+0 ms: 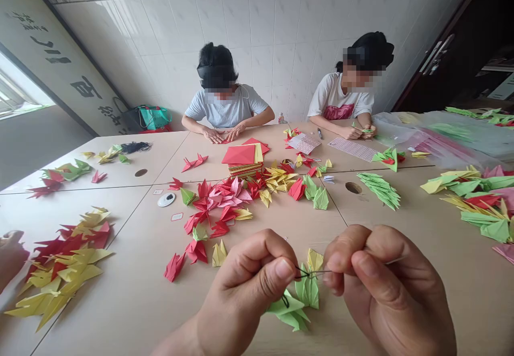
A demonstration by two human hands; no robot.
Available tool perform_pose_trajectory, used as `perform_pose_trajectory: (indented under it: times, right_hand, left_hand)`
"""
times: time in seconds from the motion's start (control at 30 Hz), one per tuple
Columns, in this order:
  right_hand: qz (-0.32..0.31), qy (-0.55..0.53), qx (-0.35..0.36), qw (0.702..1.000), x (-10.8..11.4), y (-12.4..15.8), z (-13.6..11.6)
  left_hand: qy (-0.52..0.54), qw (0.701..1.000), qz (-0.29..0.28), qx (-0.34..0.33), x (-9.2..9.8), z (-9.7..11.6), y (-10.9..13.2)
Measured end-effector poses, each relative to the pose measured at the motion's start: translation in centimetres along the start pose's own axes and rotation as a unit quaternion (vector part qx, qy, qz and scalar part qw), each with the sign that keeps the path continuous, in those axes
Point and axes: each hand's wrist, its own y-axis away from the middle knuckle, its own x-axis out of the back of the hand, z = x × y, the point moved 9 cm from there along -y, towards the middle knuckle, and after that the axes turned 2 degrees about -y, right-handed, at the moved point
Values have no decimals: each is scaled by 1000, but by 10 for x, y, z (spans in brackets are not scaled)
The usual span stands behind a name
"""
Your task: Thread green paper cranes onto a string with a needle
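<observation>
My left hand (251,286) pinches a thin black cord (303,273) between thumb and forefinger. Close by on the right, my right hand (385,286) has its fingertips closed on a thin thread or needle (321,271) that meets the cord in the gap between the hands. Under and behind my left hand is a green folded paper piece (291,310), with a small black loop in front of it. Another green folded piece (308,289) with a yellow one (315,260) shows between my hands.
Red, pink, yellow and green folded pieces (225,192) spread across the table (132,275) beside a stack of square paper (241,155). Two people (228,107) (341,99) sit opposite. At the left edge is another person's hand (12,257). Plastic bags (453,136) lie right.
</observation>
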Motion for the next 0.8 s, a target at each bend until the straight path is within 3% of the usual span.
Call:
perform_pose_trajectory:
  times: [0.23,0.43,0.57,0.67,0.73,0.8]
  right_hand:
    - [-2,-74,-70,995,-2,-1,9]
    - [-56,-154,-169,972,-17,-2,19]
    - [-31,-130,-164,977,-13,-4,12]
    - [-50,-125,-179,975,-11,5,6]
    - [-63,-118,-219,966,-4,21,7]
    - [-63,-17,-302,951,12,45,16]
  left_hand:
    - [-23,1000,-17,13,-3,-4,-1]
    - [-97,995,-22,9,-6,2,-4]
    - [-130,991,-32,-14,-10,9,-4]
    - [-173,983,-44,-40,-17,16,2]
    - [-219,971,-72,-57,-26,20,10]
    - [-279,949,-122,-87,-41,24,20]
